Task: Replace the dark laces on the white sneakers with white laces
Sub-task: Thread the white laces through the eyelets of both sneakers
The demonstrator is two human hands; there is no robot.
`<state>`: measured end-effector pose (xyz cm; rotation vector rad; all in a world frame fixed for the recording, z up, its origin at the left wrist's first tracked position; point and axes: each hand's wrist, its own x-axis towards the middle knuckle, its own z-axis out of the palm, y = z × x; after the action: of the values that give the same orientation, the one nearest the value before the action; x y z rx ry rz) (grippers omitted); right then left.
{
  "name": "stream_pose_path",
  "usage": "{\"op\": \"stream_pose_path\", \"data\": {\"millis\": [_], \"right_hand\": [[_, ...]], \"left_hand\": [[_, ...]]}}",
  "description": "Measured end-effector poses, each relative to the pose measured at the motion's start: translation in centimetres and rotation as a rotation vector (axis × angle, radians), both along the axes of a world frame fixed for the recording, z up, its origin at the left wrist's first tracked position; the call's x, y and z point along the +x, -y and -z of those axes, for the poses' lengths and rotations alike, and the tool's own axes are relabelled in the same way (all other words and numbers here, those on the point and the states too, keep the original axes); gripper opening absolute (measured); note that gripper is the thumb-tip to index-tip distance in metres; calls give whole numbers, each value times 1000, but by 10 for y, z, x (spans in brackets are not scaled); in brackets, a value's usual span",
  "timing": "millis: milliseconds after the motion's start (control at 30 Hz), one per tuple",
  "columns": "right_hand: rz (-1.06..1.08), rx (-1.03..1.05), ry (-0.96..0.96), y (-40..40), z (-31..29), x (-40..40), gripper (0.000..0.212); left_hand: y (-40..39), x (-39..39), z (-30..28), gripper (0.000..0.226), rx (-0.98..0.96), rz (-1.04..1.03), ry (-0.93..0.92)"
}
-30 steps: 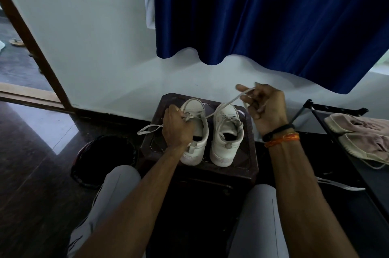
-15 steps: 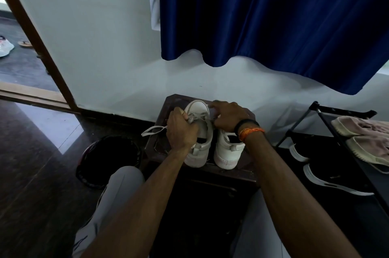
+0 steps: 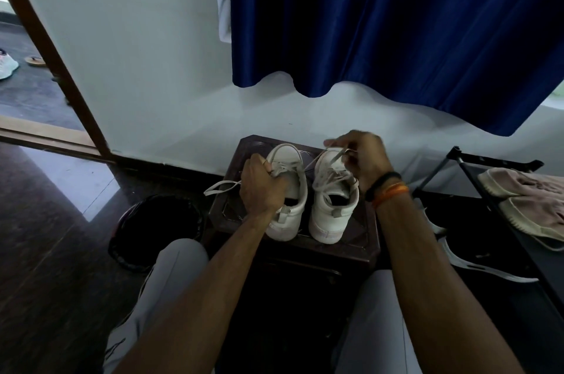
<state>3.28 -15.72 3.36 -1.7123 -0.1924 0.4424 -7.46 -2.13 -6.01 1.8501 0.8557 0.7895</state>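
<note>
Loose end: white lace [image 3: 220, 187] trails left of the left-hand knuckles, slack on the stool [image 3: 348, 244].
Left hand [image 3: 263, 187]: fingers curled tight over the left sneaker [image 3: 288, 190], pinning it and its lacing.
Span: lace runs taut from those fingers across to the right.
Right hand [image 3: 361, 157]: fingertips pinch the lace above the right sneaker [image 3: 331, 202].
Tip: pull evenly, keep the left grip firm, avoid twisting.
</note>
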Motion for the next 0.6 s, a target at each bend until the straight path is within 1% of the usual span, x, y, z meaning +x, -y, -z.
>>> {"op": "stream_pose_path", "data": {"millis": [33,67,100,133,167,233,333,400,433,500,533,600], "right_hand": [[47,200,-129,4,-5,0,20],[76,336,-215,7,-9,0,20],[93,406,-259,8,-12,-2,20],[95,408,-261,9,-12,-1,20],[85,355,-230,8,-10,-3,21],[52,131,-80,5,-3,-5,23],[-34,-246,240,-4,9,-7,21],[-132,-482,421,-12,14,-8,19],[-207,-604,489,-16,15,-7,26],[-388,-800,553,-23,13,-9,43],[-458,-876,583,-26,11,-10,44],[-511,-992,659,-26,7,-16,32]], "left_hand": [[0,0,0,21,3,0,-1],[0,0,0,22,6,0,0],[0,0,1,22,3,1,0],[0,1,1,22,-3,1,0],[0,1,1,21,-13,2,2],[0,1,1,21,-27,6,7],[-1,2,3,21,-37,22,11],[-2,3,4,24,-44,28,11],[-2,3,4,23,-43,27,8],[-3,3,5,19,-35,20,0],[-4,4,6,19,-34,15,-4],[-4,4,7,19,-38,11,-2]]}}
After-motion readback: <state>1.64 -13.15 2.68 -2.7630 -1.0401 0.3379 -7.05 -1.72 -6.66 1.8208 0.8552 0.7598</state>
